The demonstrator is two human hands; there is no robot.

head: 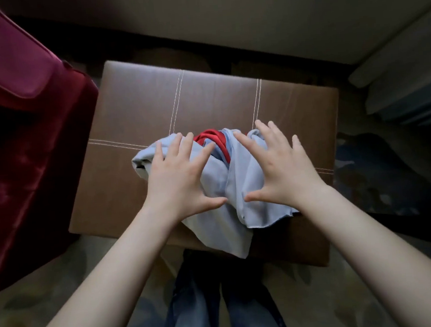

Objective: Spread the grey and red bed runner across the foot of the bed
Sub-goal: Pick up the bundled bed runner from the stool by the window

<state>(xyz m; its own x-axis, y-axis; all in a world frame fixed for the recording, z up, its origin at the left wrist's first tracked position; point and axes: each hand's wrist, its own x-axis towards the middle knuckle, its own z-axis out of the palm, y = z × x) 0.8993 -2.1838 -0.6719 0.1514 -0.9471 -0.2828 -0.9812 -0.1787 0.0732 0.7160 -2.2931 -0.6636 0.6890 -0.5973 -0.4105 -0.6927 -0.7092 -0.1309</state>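
The grey and red bed runner (227,188) lies bunched in a heap on a brown leather ottoman (204,104), its red part showing at the top and one grey corner hanging over the near edge. My left hand (176,177) rests on the left side of the heap with fingers spread and straight. My right hand (279,165) lies the same way on the right side. The thumbs point toward each other over the grey cloth. The bed (248,14) shows as a pale surface beyond the ottoman.
A dark red velvet armchair (25,143) stands close on the left. Pale bedding or furniture (404,68) sits at the right, with dark patterned carpet (382,174) below it. My legs in blue jeans (221,306) stand against the ottoman's near edge.
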